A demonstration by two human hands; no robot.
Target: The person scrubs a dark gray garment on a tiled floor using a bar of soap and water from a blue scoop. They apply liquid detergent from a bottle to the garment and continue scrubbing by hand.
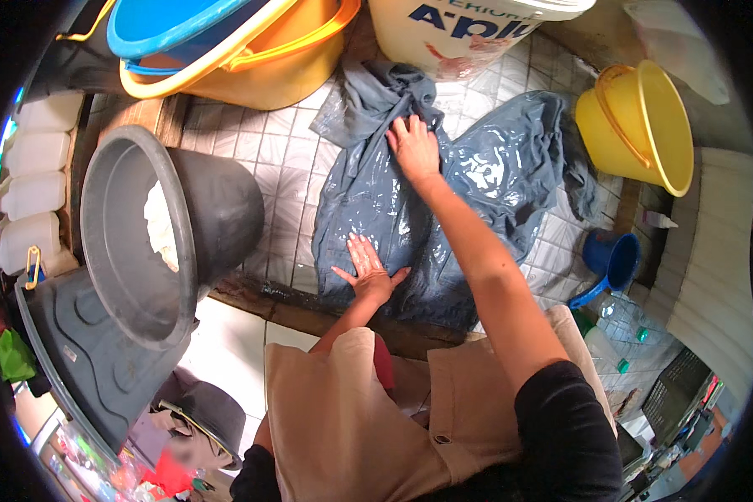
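Note:
Spread over the tiled floor is a wet grey-blue pair of trousers (pixel 376 201), glistening with water. My left hand (pixel 370 273) lies flat on the waist end, its fingers spread and wet. Farther up, my right hand (pixel 416 150) rests on one trouser leg with its fingers bent against the cloth. Whether those fingers pinch the fabric cannot be made out. Beyond the right hand, the end of that leg is bunched up. The other leg stretches to the right in loose folds.
Left stands a tilted grey tub (pixel 226 207) with white cloth inside. At the back are blue (pixel 157 44) and orange (pixel 295 75) tubs and a white paint pail (pixel 452 37). A yellow bucket (pixel 615 132), blue dipper (pixel 593 251) and plastic bottles (pixel 608 345) stand right. A wooden edge (pixel 245 301) runs nearby.

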